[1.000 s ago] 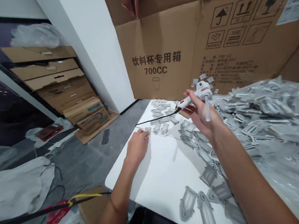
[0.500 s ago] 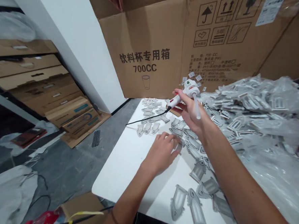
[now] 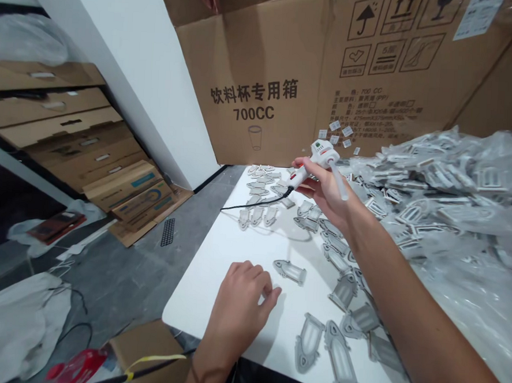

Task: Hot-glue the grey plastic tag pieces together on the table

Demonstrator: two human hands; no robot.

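Note:
A white hot glue gun (image 3: 323, 155) with a translucent glue stick at its rear is in my right hand (image 3: 327, 193), closed around its body above the table. A black cord runs off from it to the left. My left hand (image 3: 243, 297) is low over the white table, its fingers bent and its thumb apart, and I see nothing in it. Just beyond its fingertips lies a single grey arched plastic piece (image 3: 290, 271) with a clear panel. Two more such pieces, one a clear-panelled piece (image 3: 342, 355), lie near the front edge.
Several like pieces (image 3: 257, 216) form rows at the table's (image 3: 202, 280) far left, and others run beneath my right forearm. A heap of bagged pieces (image 3: 448, 174) is at right. Behind stands a large cardboard box (image 3: 264, 53) with small stickers (image 3: 347, 130). Flattened cartons (image 3: 138, 190) lean at left.
My left hand has drawn back toward the front left, away from the grey piece, which now lies alone on the table. My right hand keeps the glue gun in nearly the same place.

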